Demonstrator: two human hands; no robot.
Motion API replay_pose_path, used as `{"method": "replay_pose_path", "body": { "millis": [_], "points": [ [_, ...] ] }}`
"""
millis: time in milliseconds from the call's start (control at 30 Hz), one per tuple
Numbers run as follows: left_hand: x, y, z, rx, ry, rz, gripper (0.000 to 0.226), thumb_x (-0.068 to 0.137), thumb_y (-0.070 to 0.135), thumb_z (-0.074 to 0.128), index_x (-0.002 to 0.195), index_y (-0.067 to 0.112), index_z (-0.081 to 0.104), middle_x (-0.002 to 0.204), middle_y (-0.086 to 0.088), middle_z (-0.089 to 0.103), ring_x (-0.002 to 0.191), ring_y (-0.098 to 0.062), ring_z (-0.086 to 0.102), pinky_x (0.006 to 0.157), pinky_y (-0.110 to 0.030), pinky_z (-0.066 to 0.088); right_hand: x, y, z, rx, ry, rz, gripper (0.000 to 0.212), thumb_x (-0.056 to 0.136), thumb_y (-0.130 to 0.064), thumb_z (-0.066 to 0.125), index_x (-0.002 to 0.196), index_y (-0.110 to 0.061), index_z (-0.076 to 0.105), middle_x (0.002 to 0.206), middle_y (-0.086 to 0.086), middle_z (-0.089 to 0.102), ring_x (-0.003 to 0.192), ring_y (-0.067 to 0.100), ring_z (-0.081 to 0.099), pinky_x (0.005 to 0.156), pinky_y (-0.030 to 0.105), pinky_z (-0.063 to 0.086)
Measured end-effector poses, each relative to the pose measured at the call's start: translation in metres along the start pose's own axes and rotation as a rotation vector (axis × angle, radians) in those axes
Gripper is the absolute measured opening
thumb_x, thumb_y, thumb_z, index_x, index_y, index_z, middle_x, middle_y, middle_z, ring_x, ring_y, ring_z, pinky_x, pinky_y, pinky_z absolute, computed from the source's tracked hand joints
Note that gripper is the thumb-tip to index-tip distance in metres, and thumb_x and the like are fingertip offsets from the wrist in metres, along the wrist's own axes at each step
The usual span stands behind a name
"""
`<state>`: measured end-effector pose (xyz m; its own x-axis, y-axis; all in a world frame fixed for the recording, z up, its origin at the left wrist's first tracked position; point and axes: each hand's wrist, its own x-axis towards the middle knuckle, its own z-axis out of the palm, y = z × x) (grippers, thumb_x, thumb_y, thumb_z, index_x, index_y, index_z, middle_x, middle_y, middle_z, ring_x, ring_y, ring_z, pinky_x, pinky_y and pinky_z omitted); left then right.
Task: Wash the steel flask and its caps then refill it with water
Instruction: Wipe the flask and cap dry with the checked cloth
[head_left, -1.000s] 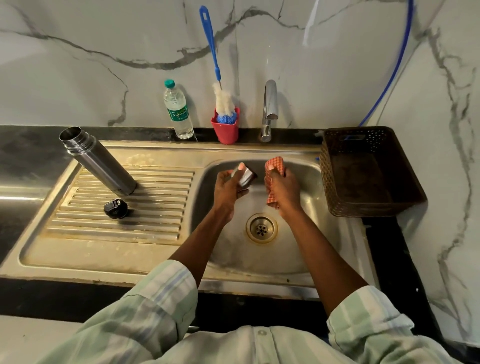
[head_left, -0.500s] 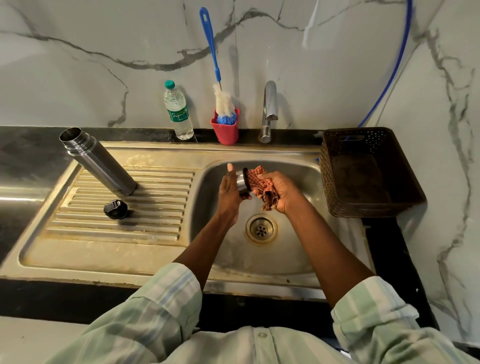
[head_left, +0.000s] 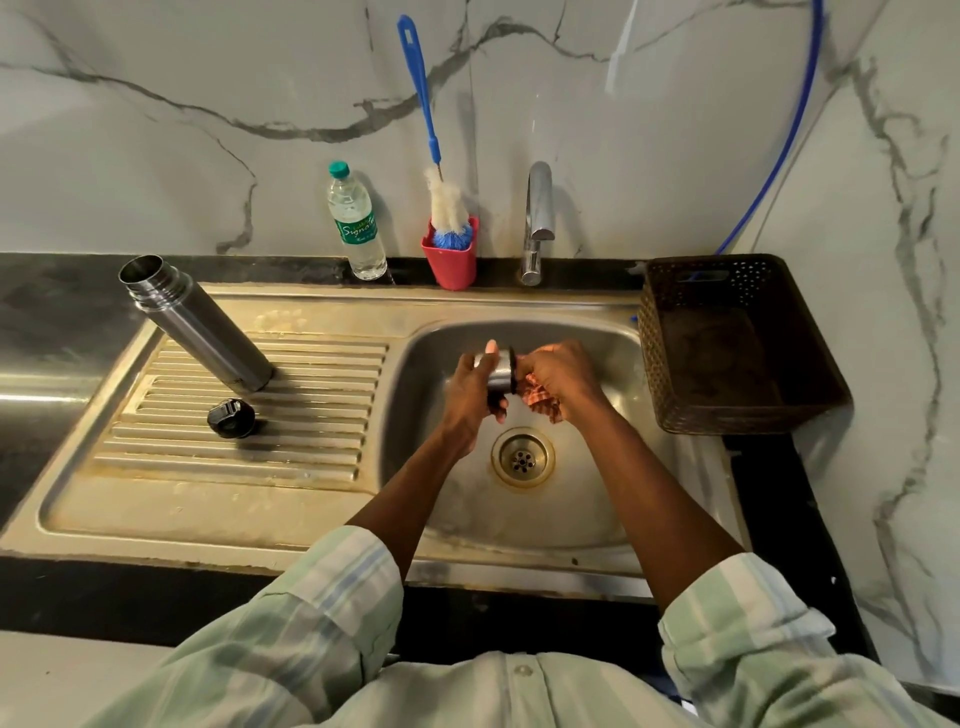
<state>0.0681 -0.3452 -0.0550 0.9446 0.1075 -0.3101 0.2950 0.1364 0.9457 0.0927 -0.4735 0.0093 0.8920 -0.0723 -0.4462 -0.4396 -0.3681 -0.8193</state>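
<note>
Steel runs wall to wall under your arms: a stainless sink unit (head_left: 218, 519), its bowl (head_left: 597, 499) directly beneath your grip and its ribbed drainboard (head_left: 311, 415) off to the left of it. Well to the right of your hands, a dark perforated basket (head_left: 737, 353) sits on the black counter. Far left of the grip, the steel flask (head_left: 197, 322) stands uncapped on the drainboard, its open mouth up. Beyond your hands, against the marble wall, a chrome tap (head_left: 537, 223) rises almost straight behind the grip, with a red cup (head_left: 451, 262) holding a blue-handled bottle brush (head_left: 422, 98) just left of it and a clear water bottle (head_left: 357, 223) further left again. Your left hand (head_left: 470, 400) curls round the steel cap (head_left: 500, 373), thumb on top and fingers underneath, holding it on its side over the bowl with its dark-rimmed mouth turned to your right. Your right hand (head_left: 558, 376) closes on a bunched orange checked cloth (head_left: 540, 401), which meets the cap's mouth; how far in it reaches cannot be told. Below the grip lies the drain (head_left: 522, 457). Left of it, near the flask's base, a black inner cap (head_left: 231, 418) rests on the ribs.
</note>
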Motion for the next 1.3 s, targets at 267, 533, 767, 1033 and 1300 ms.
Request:
{"method": "replay_pose_path", "body": {
  "millis": [267,533,767,1033,1300],
  "points": [
    [0.001,0.024,-0.008,0.133,-0.159,0.004,0.058,0.095,0.066,0.044,0.093,0.012,0.064,0.07,-0.008,0.059,0.05,-0.013,0.047,0.042,-0.024,0.036,-0.007,-0.001,0.01,0.72,-0.285,0.341,0.02,0.092,-0.022,0.056,0.082,-0.007,0.064,0.067,0.007,0.061,0.06,0.018,0.056,0.057,0.028,0.043],
    [0.019,0.047,-0.026,0.294,-0.161,-0.28,0.073,0.089,0.074,0.044,0.107,0.007,0.064,0.072,-0.01,0.068,0.054,-0.018,0.061,0.049,-0.026,0.049,-0.002,0.001,0.007,-0.191,-0.19,-0.383,0.011,0.086,-0.025,0.07,0.079,-0.016,0.072,0.069,0.011,0.071,0.055,0.023,0.068,0.05,0.033,0.055],
    [0.03,0.04,-0.026,-0.229,-0.316,-0.022,0.034,0.097,0.02,0.056,0.129,0.011,0.057,0.116,-0.016,0.059,0.1,-0.024,0.061,0.085,-0.038,0.052,0.001,0.004,0.02,0.839,-0.334,0.317,0.017,0.091,-0.024,0.057,0.087,-0.009,0.064,0.058,0.004,0.061,0.051,0.012,0.054,0.05,0.024,0.044],
    [0.031,0.058,-0.013,0.429,0.141,-0.268,0.065,0.078,0.071,0.066,0.103,0.011,0.066,0.081,-0.011,0.073,0.056,-0.018,0.064,0.044,-0.023,0.043,0.003,0.009,0.019,-0.33,-0.108,-0.642,0.025,0.087,-0.037,0.066,0.073,-0.017,0.071,0.06,0.0,0.065,0.045,0.015,0.06,0.045,0.032,0.051],
    [0.031,0.049,-0.028,-0.299,-0.352,-0.066,0.039,0.097,0.015,0.055,0.134,0.005,0.053,0.117,-0.015,0.064,0.102,-0.025,0.064,0.081,-0.034,0.056,0.0,0.001,0.021,0.681,-0.29,0.182,0.016,0.088,-0.026,0.063,0.089,-0.012,0.068,0.06,0.008,0.065,0.047,0.015,0.057,0.047,0.023,0.044]
  ]
}}
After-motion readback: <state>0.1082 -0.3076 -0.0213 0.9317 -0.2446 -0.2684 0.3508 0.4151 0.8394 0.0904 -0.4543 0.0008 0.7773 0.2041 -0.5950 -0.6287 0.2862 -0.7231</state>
